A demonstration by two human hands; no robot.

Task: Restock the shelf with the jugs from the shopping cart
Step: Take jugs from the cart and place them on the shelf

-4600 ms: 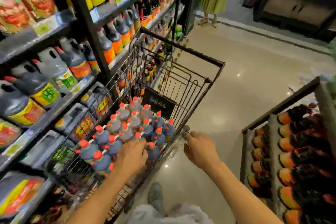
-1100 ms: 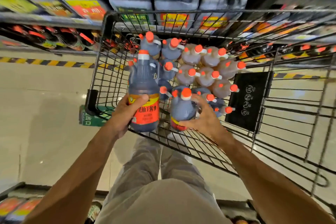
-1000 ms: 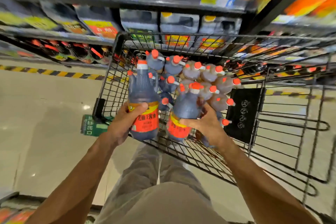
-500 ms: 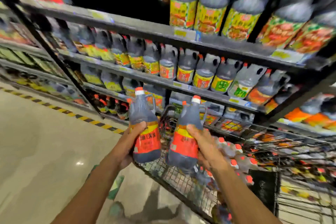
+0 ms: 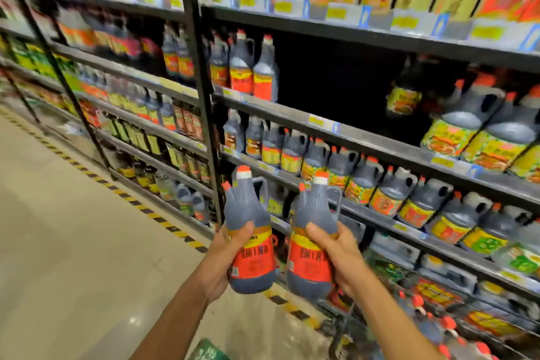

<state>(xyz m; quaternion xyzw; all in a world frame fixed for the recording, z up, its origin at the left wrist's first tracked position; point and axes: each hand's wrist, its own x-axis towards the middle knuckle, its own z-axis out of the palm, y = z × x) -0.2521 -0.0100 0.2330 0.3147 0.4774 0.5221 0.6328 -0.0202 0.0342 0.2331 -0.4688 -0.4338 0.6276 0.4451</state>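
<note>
Black steel shelving (image 5: 362, 38) fills my view, running away up and to the right, and the part that matters is the dark empty bay (image 5: 330, 79) on the second tier, just right of three matching red-labelled jugs (image 5: 244, 67). That gap lies above my hands and a little to the right, beyond them toward the rack.

Down at the lower right I can see the wire shopping cart (image 5: 438, 321), with orange caps of more jugs poking up inside it.

Nearer me, I hold two jugs side by side, both upright, long axes vertical, caps toward the gap. My left hand (image 5: 225, 260) is wrapped around the left jug (image 5: 251, 231) at its label; my right hand (image 5: 336, 251) is clamped around the right jug (image 5: 312, 237) the same way. The two bottles almost touch at the base.

I judge the right hand sits nearer the open bay, so that jug should go up first, lifted straight and pushed in beside the three already standing.
</note>
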